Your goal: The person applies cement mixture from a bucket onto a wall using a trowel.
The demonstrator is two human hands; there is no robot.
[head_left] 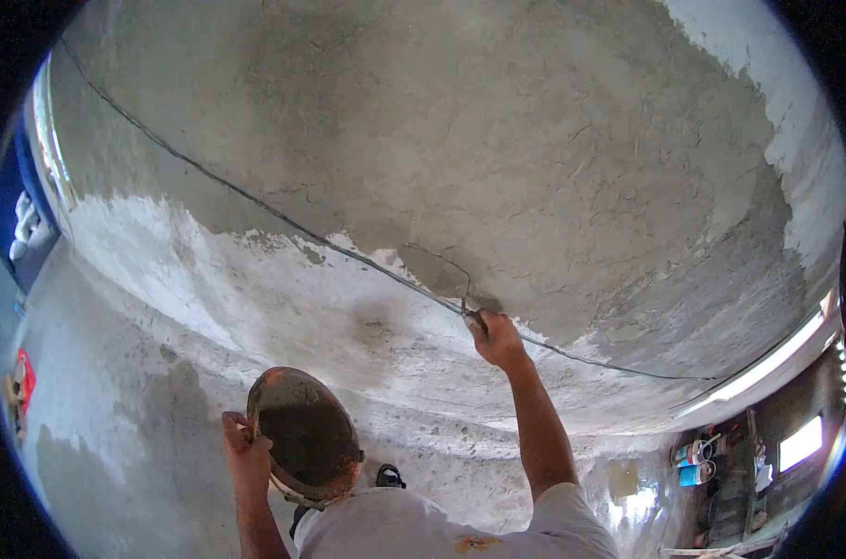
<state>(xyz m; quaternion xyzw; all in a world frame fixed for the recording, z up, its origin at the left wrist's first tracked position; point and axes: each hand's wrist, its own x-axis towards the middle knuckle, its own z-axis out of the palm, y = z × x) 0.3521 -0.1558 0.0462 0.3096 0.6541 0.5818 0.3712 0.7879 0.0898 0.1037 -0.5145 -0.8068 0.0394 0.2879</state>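
Note:
My right hand point(498, 337) is closed around the dark handle of a trowel point(439, 268). The trowel's blade lies against the wall and blends with the grey plaster point(535, 168), so its outline is hard to make out. Right beside this hand runs a dark cable point(302, 230), stretched slantwise across the wall. Lower left, my left hand point(248, 454) grips the edge of a round pan point(304, 433), held tilted. Its inside looks dark and grey, and its rim has reddish-brown patches. My left fingers are partly hidden behind the rim.
A whitish, rougher band of wall point(283, 298) lies below the grey plaster. A dark shoe point(390, 476) shows beneath me. Buckets point(693, 474) stand at the lower right near a bright window point(800, 443). A red item point(26, 377) is at the far left.

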